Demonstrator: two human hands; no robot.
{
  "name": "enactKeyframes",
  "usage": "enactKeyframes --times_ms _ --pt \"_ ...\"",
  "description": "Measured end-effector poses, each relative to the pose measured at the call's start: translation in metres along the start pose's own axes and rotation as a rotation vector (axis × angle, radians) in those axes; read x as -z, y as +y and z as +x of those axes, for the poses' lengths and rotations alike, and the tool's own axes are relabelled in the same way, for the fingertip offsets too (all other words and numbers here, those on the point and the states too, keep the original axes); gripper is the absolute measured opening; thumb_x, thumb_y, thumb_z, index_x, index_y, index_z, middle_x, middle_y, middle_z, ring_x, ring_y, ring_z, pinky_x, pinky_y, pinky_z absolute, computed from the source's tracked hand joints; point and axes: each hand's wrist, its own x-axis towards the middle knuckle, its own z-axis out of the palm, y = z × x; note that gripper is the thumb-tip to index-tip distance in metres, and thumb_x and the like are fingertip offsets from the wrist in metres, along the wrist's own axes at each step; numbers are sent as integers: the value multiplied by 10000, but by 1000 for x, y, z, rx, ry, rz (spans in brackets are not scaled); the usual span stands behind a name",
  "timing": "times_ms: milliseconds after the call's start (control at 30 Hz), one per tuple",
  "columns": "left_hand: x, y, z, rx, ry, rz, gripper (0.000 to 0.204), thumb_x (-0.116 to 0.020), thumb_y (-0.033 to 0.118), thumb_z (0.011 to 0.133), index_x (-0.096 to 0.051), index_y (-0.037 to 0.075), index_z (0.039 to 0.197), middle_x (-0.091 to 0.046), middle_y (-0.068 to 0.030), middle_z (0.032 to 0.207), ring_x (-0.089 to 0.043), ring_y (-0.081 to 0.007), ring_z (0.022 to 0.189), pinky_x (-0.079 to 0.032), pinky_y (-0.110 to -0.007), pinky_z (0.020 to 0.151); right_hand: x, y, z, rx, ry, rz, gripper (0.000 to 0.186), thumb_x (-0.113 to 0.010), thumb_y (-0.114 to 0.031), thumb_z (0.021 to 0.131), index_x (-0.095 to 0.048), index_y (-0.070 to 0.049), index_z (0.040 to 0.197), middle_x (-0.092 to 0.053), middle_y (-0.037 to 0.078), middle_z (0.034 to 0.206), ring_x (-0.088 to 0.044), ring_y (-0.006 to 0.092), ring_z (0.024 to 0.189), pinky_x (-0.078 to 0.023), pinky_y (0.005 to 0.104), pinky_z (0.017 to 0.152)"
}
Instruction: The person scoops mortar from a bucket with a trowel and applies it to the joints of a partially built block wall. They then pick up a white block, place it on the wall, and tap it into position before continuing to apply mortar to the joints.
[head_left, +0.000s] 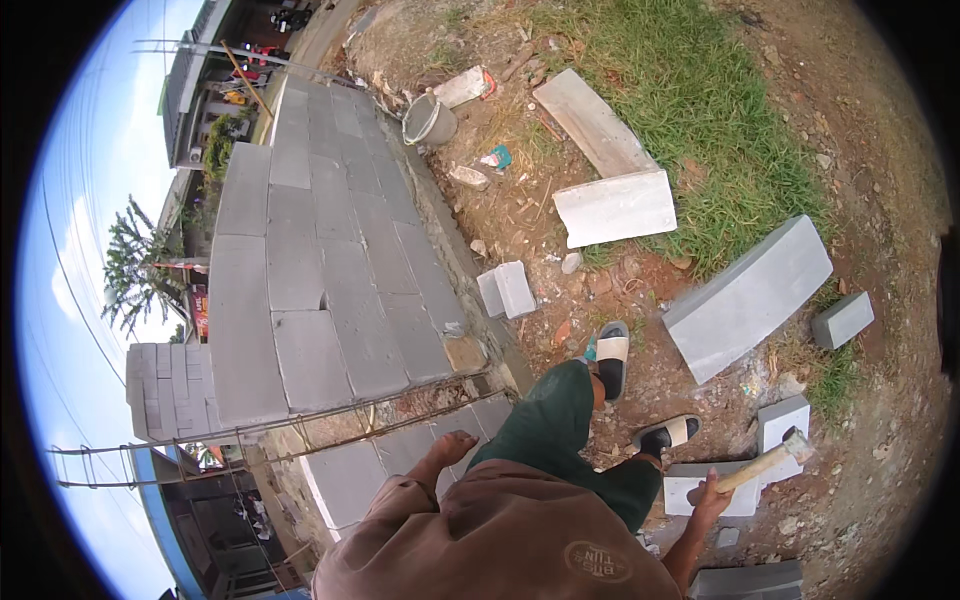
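Observation:
My right hand (pixel 712 492) grips the pale wooden handle of a hammer (pixel 755 470), whose head points right, over pale blocks (pixel 780 425) lying on the dirt. My left hand (pixel 450 447) hangs by my left side with curled fingers and nothing visible in it, above a low course of grey blocks (pixel 340 480). A taller grey block wall (pixel 320 260) stands to my left, with long thin rebar (pixel 170 452) across its near end. My sandalled feet (pixel 615 365) are on the dirt ahead of me.
Loose blocks (pixel 745 290) and broken slabs (pixel 610 210) lie on dirt and grass (pixel 680 90). A bucket (pixel 430 122) sits by the wall's foot at the far end. Beyond the wall are buildings (pixel 200 100), parked motorbikes, a tree and overhead wires.

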Motion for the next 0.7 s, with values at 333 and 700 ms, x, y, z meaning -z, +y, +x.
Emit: enactKeyframes --times_ms 333,700 --pt "109 -22 71 43 247 -593 514 -476 458 876 -636 8 1065 -595 -238 1113 -540 -387 1087 -417 -417 928 -251 -254 -48 283 -412 -466 238 -693 -171 790 -518 -21 850 -513 38 658 -486 114 522 -402 262 474" --pt "257 -125 87 294 578 -1023 540 -505 478 874 -628 0 1092 -624 -252 1044 -587 -388 1021 -453 -405 878 -565 -388 -172 489 -889 -553 175 -666 -130 791 -508 -55 795 -493 5 591 -459 93 435 -379 248 408"
